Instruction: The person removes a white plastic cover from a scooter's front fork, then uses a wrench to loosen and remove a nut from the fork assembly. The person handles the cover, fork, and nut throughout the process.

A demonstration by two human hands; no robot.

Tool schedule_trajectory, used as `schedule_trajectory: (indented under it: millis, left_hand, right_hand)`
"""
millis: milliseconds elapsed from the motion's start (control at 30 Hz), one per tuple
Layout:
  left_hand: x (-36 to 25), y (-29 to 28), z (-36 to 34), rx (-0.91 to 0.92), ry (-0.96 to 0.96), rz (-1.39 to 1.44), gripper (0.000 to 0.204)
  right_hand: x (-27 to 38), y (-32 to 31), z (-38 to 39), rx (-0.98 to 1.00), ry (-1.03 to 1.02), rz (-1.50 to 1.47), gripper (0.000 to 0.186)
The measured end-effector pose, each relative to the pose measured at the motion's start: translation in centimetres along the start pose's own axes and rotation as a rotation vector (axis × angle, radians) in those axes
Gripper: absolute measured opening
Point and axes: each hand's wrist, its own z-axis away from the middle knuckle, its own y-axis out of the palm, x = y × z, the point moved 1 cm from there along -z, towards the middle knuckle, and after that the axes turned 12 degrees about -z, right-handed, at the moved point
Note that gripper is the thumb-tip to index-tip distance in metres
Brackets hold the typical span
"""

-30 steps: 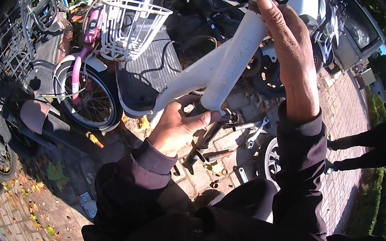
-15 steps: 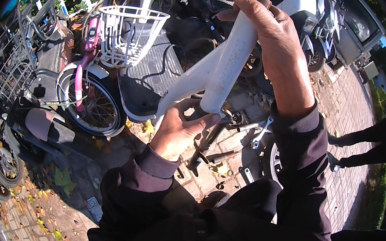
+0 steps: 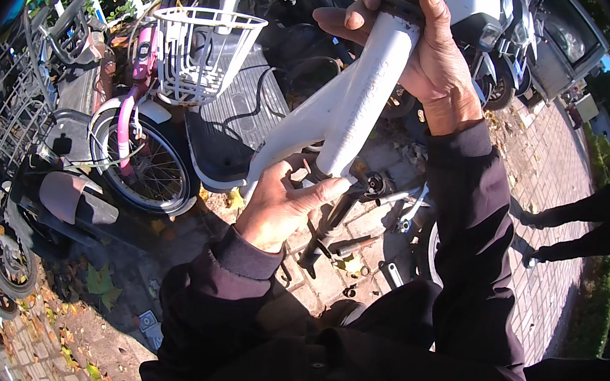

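Note:
A white bicycle frame [image 3: 364, 99] slants up in front of me, its thick head tube uppermost. My left hand [image 3: 277, 202] is closed around the tube's lower end, thumb across the rim. At the upper end sits a dark, rusty headset ring [image 3: 402, 10]. My right hand [image 3: 439, 70] curls around this ring, with fingers behind and to the left and thumb raised on the right. Part of its grip is hidden by the tube. Beneath the frame, a black fork-like part [image 3: 327, 231] lies over the paving.
A pink bicycle [image 3: 126, 121] with a white basket [image 3: 207, 55] stands at left, beside a grey scooter footboard [image 3: 244, 101]. Metal tools [image 3: 412, 210] lie on the bricks. White scooters [image 3: 482, 19] are parked at far right. A person's shadow [image 3: 580, 214] falls across the paving.
My right hand has shifted its grip at the tube's top; its thumb has swung to the right, exposing the dark ring. My left hand stays at the lower end.

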Motion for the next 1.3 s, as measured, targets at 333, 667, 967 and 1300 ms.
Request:
schedule_trajectory:
  millis: [333, 667, 967, 1300]
  left_hand:
    - [0.0, 0.7, -0.1, -0.065, 0.061, 0.028, 0.052]
    - [-0.1, 0.6, -0.2, 0.021, 0.122, 0.108, 0.055]
    - [-0.2, 0.3, 0.1, -0.006, 0.035, -0.026, 0.069]
    - [0.1, 0.2, -0.1, 0.038, 0.107, 0.074, 0.055]
  right_hand:
    - [2.1, 0.7, 0.5, -0.006, 0.075, 0.12, 0.074]
    - [2.1, 1.3, 1.8, -0.425, 0.031, 0.477, 0.054]
    - [0.8, -1.7, -1.4, 0.404, 0.106, -0.11, 0.073]
    - [2.3, 1.6, 1.4, -0.276, 0.028, 0.398, 0.058]
